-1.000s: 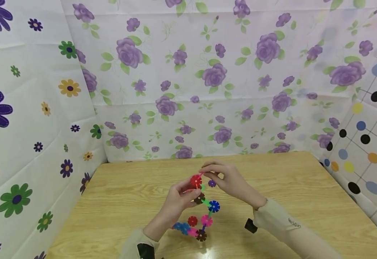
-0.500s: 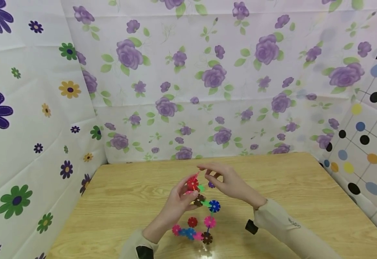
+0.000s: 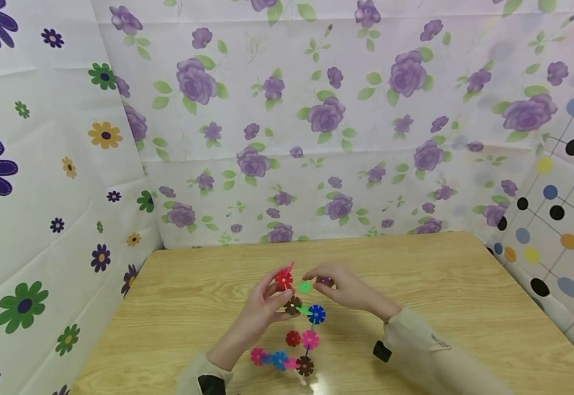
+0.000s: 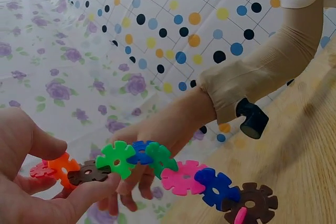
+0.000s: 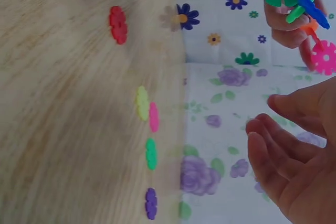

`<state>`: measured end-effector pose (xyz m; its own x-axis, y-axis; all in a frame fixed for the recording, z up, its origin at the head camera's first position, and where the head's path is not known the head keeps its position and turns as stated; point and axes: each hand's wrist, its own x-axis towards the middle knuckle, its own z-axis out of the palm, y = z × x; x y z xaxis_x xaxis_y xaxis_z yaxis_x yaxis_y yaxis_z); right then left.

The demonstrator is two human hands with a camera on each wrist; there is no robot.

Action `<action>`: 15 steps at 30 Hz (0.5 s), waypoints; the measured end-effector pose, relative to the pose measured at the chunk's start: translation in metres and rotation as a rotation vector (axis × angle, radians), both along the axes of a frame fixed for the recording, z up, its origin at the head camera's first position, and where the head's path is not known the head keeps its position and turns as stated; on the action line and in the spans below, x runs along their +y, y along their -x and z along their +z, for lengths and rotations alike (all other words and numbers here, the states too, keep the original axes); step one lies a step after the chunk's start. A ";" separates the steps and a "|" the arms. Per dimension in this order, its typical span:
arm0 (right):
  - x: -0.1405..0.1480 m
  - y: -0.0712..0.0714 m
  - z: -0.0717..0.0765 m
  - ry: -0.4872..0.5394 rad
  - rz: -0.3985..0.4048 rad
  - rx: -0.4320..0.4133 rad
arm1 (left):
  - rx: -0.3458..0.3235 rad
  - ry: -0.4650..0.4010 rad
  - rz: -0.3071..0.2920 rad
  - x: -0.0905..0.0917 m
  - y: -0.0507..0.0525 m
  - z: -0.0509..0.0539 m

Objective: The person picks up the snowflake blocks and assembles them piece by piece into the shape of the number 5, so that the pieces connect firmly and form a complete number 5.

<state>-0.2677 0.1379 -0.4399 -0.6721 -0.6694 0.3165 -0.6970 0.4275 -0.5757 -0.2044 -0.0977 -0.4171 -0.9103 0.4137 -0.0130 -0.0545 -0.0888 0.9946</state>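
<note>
A chain of joined, notched plastic discs hangs from my left hand (image 3: 254, 315); its fingers and thumb pinch the upper end near the red disc (image 3: 284, 280) and the brown disc (image 3: 293, 305). A pink disc stands edge-on at the top. From there the chain runs through a blue disc (image 3: 316, 314) and a pink disc (image 3: 310, 339) to a brown disc (image 3: 305, 366), then left to another pink one (image 3: 258, 356). My right hand (image 5: 294, 145) holds nothing, its fingers bent loosely and apart from the chain.
On the wooden table (image 3: 193, 307) lie loose discs: a red one (image 5: 118, 25), a yellow one (image 5: 142, 103), a pink one (image 5: 154, 117), a green one (image 5: 151, 153) and a purple one (image 5: 151, 203). Patterned cloth (image 3: 267, 192) hangs behind the table and at both sides.
My right hand has let go of the pink disc at the chain's top and moved down slightly. My left hand has shifted left with the chain, whose lower end has swung.
</note>
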 end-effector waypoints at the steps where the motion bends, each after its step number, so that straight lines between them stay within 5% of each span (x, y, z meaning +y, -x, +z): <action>1: 0.000 0.000 -0.003 -0.019 0.009 -0.011 | 0.002 0.011 -0.001 -0.002 0.000 0.000; 9: -0.007 -0.004 -0.020 -0.194 0.103 -0.139 | 0.026 0.087 0.006 -0.026 0.004 0.005; 15: -0.015 -0.008 -0.027 -0.255 0.144 -0.179 | 0.040 0.088 0.148 -0.046 0.009 0.008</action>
